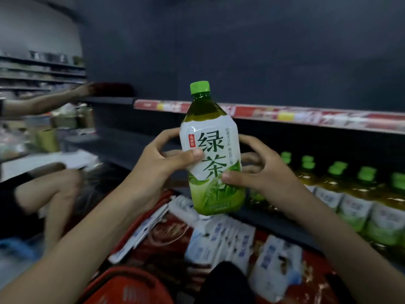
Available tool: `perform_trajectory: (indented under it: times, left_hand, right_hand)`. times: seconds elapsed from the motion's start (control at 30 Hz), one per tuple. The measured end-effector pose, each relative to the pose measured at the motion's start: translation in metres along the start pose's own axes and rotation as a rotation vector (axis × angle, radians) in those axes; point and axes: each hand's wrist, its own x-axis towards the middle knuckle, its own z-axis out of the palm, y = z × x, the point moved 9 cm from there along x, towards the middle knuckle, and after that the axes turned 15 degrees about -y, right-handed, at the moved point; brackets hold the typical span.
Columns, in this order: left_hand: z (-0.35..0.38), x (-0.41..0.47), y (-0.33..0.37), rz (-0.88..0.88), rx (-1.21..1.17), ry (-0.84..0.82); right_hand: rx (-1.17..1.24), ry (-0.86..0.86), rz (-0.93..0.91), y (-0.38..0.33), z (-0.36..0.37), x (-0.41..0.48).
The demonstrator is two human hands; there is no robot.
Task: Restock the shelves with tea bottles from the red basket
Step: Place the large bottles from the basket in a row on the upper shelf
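Holding a green-capped, white-labelled plastic tea bottle (211, 150) upright, left grip (162, 160) and right grip (263, 171) curling round its sides. Standing right of that bottle, nearer the right grip: the shelved row of matching bottles (355, 194).

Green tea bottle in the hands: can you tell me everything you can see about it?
The green tea bottle looks like clear plastic and holds yellow-green tea. It has a bright green screw cap. Its glossy white label shows big green Chinese characters, with leaf art at the bottom. It is held in the air, nearly upright, in front of the shelf. The left hand and right hand grip its sides, thumbs pressed on the label.
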Motion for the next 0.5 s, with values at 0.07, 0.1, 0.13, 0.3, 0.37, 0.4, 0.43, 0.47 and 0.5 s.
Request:
perform_trajectory:
  times: [0.07,0.1,0.13,0.3,0.37,0.4,0.43,0.47,0.5]
  left_hand:
    - [0.033,0.032,0.017,0.049,-0.012,-0.069]
    - [0.05,0.047,0.024,0.073,-0.013,-0.109]
    - [0.068,0.063,0.031,0.091,-0.02,-0.15]
    - [0.159,0.133,0.048,0.124,-0.078,-0.355]
    - [0.191,0.158,0.054,0.146,-0.101,-0.41]
    - [0.206,0.172,0.057,0.157,-0.109,-0.427]
    - [0.22,0.184,0.059,0.167,-0.116,-0.442]
    - [0.234,0.196,0.061,0.176,-0.124,-0.456]
    - [0.247,0.207,0.063,0.181,-0.132,-0.467]
  right_hand:
    - [-0.068,0.096,-0.006,-0.015,-0.042,-0.015]
    - [-0.098,0.136,-0.008,-0.022,-0.062,-0.023]
    - [-0.12,0.173,-0.014,-0.027,-0.081,-0.031]
    - [-0.185,0.345,-0.04,-0.045,-0.168,-0.071]
    - [-0.205,0.392,-0.048,-0.049,-0.198,-0.085]
    - [-0.226,0.415,-0.054,-0.05,-0.212,-0.09]
    - [-0.255,0.438,-0.058,-0.051,-0.226,-0.095]
    - [-0.284,0.462,-0.059,-0.051,-0.24,-0.097]
    - [-0.312,0.485,-0.057,-0.049,-0.254,-0.1]
